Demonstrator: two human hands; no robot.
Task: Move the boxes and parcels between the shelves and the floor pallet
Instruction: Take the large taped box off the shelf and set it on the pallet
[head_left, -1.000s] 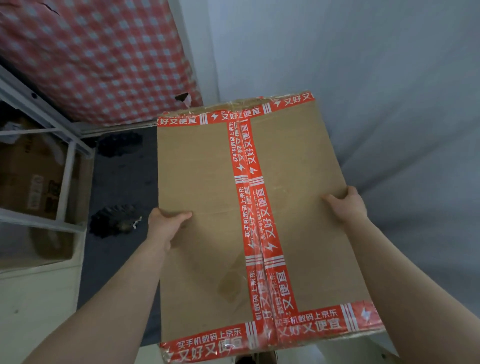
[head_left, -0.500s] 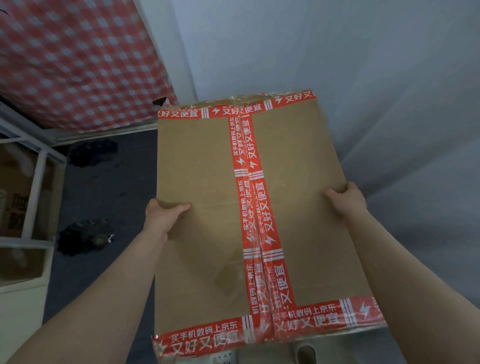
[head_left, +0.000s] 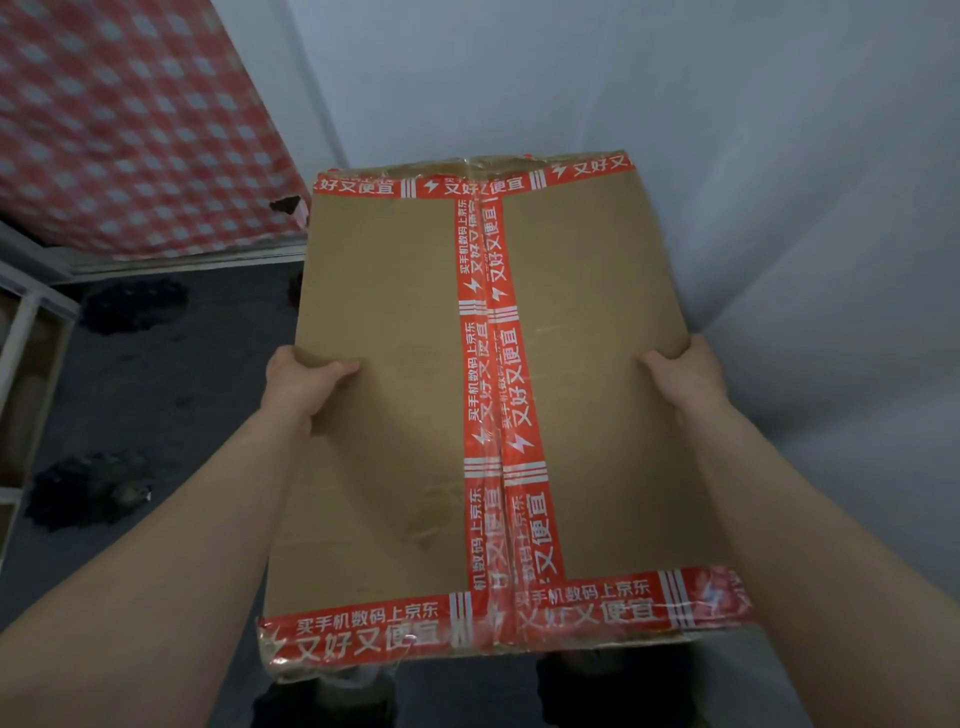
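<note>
Forearms (head_left: 156, 545) reach up from the lower corners, both stretched forward and angled slightly inward toward a large cardboard box (head_left: 384, 415), which is held flat in the air in front of the person, above the dark floor (head_left: 156, 395). The left hand (head_left: 298, 382) grips the box's left edge, thumb laid across the top face, the other fingers wrapped over the side and hidden. The right hand (head_left: 688, 379) clasps the opposite edge the same way (its fingers are hidden too). Red printed tape (head_left: 493, 374) runs down the middle of the top and along both ends. A red checked cloth (head_left: 130, 130) hangs at upper left, near a white shelf frame (head_left: 36, 312).
</note>
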